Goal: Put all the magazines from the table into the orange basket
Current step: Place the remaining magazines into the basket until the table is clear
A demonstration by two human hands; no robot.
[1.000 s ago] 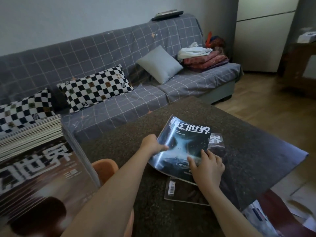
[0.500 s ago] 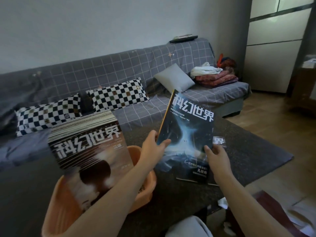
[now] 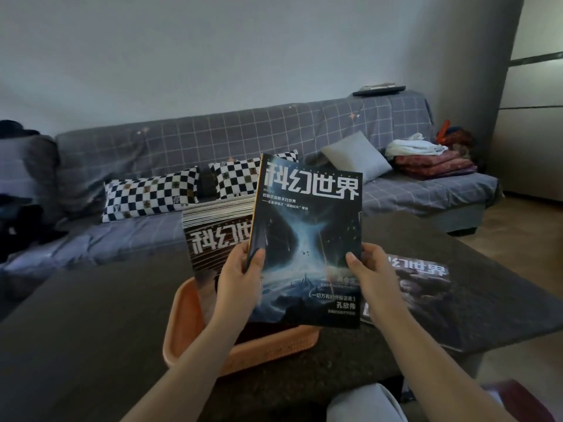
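Moved: since half a second ago the held magazine [image 3: 307,242] has come left, from above the table to above the orange basket, and stands more upright with its cover facing the camera.
Left hand [image 3: 240,281]: thumb pressed on the cover, fingers wrapped behind the spine edge, pinching the magazine's left side.
Right hand [image 3: 370,280]: thumb on the cover, fingers curled behind the right edge, pinching it too.
Held magazine: one, upright, gripped by both hands low on its two sides.
Orange basket [image 3: 182,330]: one, on the near part of the table, directly under the held magazine.
Stack in basket [image 3: 217,223]: many magazines standing tilted together, just behind and left of the held one; the number cannot be counted.
Magazine on table [image 3: 423,284]: one seen lying flat to the right of the basket; whether more lie under it cannot be told.
Table [image 3: 91,315]: one, dark, speckled.
Sofa [image 3: 213,138]: one, far side, with two checkered cushions [image 3: 152,193] and one grey cushion [image 3: 355,158].
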